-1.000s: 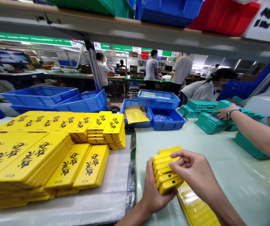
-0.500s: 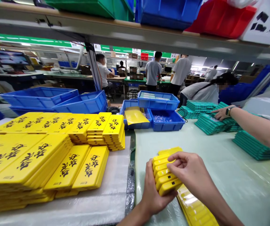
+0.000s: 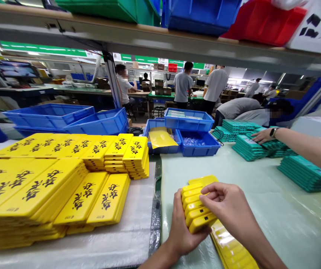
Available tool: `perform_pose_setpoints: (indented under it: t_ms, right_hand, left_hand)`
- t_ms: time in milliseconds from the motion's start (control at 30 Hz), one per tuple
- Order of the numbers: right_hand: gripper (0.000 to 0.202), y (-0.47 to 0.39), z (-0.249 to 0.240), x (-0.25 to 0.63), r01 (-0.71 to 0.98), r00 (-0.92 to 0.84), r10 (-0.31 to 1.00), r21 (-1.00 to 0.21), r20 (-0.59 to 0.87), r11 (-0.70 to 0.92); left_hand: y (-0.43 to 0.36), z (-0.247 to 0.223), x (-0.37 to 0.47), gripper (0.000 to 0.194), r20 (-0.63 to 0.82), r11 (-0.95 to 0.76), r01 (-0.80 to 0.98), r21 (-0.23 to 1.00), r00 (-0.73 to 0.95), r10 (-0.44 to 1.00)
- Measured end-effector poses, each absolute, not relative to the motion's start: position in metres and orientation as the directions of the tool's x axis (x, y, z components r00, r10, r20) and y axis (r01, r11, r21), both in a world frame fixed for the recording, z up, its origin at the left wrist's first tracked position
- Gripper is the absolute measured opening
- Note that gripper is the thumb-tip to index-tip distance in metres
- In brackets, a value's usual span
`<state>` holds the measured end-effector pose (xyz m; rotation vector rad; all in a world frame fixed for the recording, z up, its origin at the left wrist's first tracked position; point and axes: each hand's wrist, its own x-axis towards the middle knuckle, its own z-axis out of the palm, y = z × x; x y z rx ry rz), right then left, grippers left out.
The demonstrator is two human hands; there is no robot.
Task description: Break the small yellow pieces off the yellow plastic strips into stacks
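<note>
My left hand is wrapped round a stack of several yellow boxes, held tilted above the pale table covering. The fingers of my right hand are pinched together at the end faces of this stack; whatever they hold is too small to make out. Two lower boxes in the stack show small dark openings at their ends. Behind the held stack a yellow piece shows in part. More yellow boxes lie under my right forearm.
Piles of yellow boxes with black lettering cover the left side. Blue bins stand at the back. At right, another person's hand rests on teal stacks. A shelf with bins crosses above.
My hands and the held stack have hardly moved. The co-worker's hand at the teal stacks has shifted slightly, and a bending person behind has moved to the right.
</note>
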<state>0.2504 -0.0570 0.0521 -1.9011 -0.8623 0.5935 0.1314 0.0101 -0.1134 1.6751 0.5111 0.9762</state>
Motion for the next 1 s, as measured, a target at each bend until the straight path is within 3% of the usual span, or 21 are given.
perform_pose_setpoints:
  t_ms: [667, 767, 933, 1000]
  right_hand:
    - [0.027, -0.055, 0.05, 0.255, 0.337, 0.612, 0.79, -0.887, -0.048, -0.315]
    - [0.017, -0.054, 0.045, 0.257, 0.483, 0.572, 0.82, -0.806, -0.006, -0.343]
    - [0.014, -0.053, 0.047, 0.268, 0.771, 0.538, 0.831, -0.481, 0.142, -0.417]
    - [0.015, -0.051, 0.049, 0.281, 0.759, 0.503, 0.858, -0.527, 0.103, -0.382]
  left_hand:
    - [0.009, -0.111, 0.132, 0.128, 0.342, -0.293, -0.179, 0.939, 0.568, 0.749]
    - [0.01, -0.113, 0.132, 0.125, 0.341, -0.304, -0.162, 0.939, 0.57, 0.748]
    - [0.01, -0.117, 0.131, 0.126, 0.342, -0.351, -0.091, 0.932, 0.539, 0.77]
    - [0.01, -0.116, 0.131, 0.124, 0.35, -0.363, -0.086, 0.928, 0.541, 0.765]
